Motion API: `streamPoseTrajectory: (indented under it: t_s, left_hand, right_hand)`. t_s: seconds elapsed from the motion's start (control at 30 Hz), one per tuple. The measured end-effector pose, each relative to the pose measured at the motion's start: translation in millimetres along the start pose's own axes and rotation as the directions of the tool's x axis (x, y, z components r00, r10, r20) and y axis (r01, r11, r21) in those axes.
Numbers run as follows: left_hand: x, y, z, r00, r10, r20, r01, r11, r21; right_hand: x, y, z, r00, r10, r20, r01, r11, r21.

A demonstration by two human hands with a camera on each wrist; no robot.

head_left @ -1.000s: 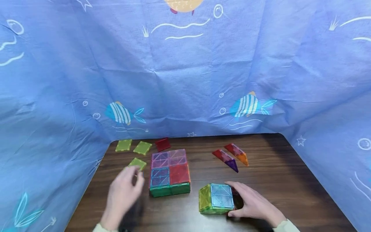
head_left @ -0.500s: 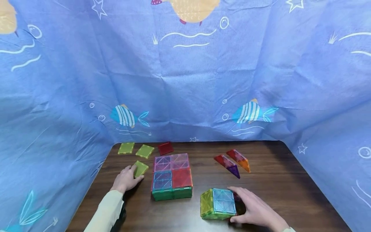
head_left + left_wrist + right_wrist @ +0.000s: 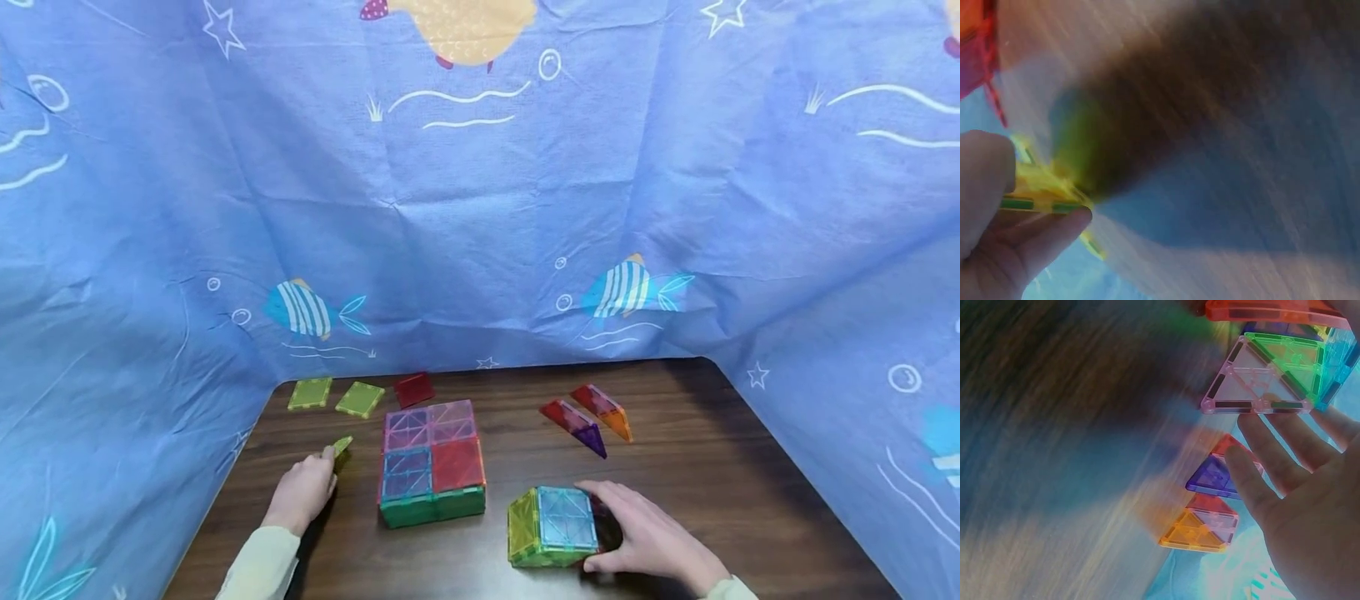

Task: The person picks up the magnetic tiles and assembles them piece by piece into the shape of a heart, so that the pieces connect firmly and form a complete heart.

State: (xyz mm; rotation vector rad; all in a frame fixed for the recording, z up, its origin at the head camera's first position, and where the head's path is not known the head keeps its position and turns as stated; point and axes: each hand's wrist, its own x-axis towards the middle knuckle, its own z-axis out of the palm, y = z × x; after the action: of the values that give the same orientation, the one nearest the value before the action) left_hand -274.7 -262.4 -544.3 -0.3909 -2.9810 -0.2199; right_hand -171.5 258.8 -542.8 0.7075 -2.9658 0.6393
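My left hand (image 3: 300, 492) pinches a yellow-green square magnetic tile (image 3: 342, 446) between thumb and fingers, left of the large tile box. The left wrist view shows this tile (image 3: 1041, 181) tipped up, edge-on to the camera. My right hand (image 3: 648, 533) holds a small block of joined magnetic tiles (image 3: 567, 518) at its right end, thumb at the front and fingers at the back. Its top is light blue, its left face yellow-green. In the right wrist view, clear pink and green triangle tiles (image 3: 1291, 359) form one side, fingertips at their lower edge.
A flat box of magnetic tiles (image 3: 457, 462), purple, blue and red on top with green sides, stands mid-table. Two yellow-green tiles (image 3: 360, 400) and a red tile (image 3: 414, 389) lie at the back left. Two strips of joined triangle tiles (image 3: 573, 427) lie back right. Blue cloth (image 3: 480, 208) surrounds the table.
My left hand reached down to the nearest yellow-green tile, took hold of it and tilted it up off its flat position. The right hand stays on the small block. The head view shifted slightly.
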Motion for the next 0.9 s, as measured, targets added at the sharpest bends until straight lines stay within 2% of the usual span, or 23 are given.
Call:
streamPoseTrajectory:
  t_s: [0.17,0.23,0.27,0.33,0.4,0.47,0.5,0.53,0.63,0.8,0.87,0.9]
  left_hand:
    - [-6.1,-4.6,-15.0,0.992,-0.033,-0.126,0.027,0.999,-0.044]
    - [-6.3,-0.2,-26.1,0.979,-0.019,-0.203,0.008,0.999,-0.051]
    - [-6.1,4.4,-32.1,0.965,0.002,-0.261,-0.016,0.999,-0.05]
    - [-4.8,20.4,-46.6,0.919,0.071,-0.389,-0.09,0.995,-0.032]
    - [-2.3,43.9,-61.3,0.853,0.145,-0.501,-0.175,0.984,-0.013]
    - [1.5,73.3,-73.9,0.783,0.215,-0.584,-0.266,0.964,-0.002]
    - [3.0,89.2,-79.3,0.763,0.241,-0.6,-0.308,0.951,-0.009]
    - [4.4,105.3,-83.5,0.751,0.26,-0.606,-0.345,0.938,-0.024]
    - [7.2,149.4,-86.1,0.729,0.317,-0.606,-0.442,0.895,-0.065]
    - [8.4,206.8,-68.6,0.7,0.408,-0.586,-0.564,0.819,-0.103]
    - [7.3,225.2,-59.4,0.7,0.437,-0.565,-0.594,0.795,-0.122]
    - [6.8,233.7,-54.9,0.694,0.451,-0.562,-0.609,0.783,-0.125]
  right_hand:
    - [1.4,1.1,1.0,1.0,0.0,0.0,0.0,1.0,-0.005]
    - [1.3,1.1,0.8,1.0,0.005,0.007,-0.005,1.0,0.002]
    - [1.2,1.1,0.8,1.0,0.006,0.006,-0.006,1.0,0.005]
    - [0.7,1.6,0.7,1.0,0.003,-0.001,-0.003,1.0,0.008]
    - [-0.2,2.1,0.4,1.0,0.003,-0.009,-0.003,1.0,0.014]
    - [-0.8,2.7,-0.8,1.0,0.007,-0.013,-0.007,1.0,0.016]
    - [-1.0,2.9,-1.3,1.0,0.01,-0.013,-0.01,1.0,0.019]
    - [-1.1,2.9,-1.8,1.0,0.017,-0.007,-0.017,1.0,0.025]
    - [-0.8,2.6,-1.9,0.999,0.033,0.014,-0.034,0.999,0.033]
    - [-0.9,0.0,-1.8,0.999,0.04,0.015,-0.041,0.997,0.07]
    - [-1.4,-2.2,-3.1,0.998,0.053,-0.017,-0.051,0.993,0.107]
    - [-1.3,-3.5,-4.3,0.997,0.056,-0.047,-0.05,0.991,0.127]
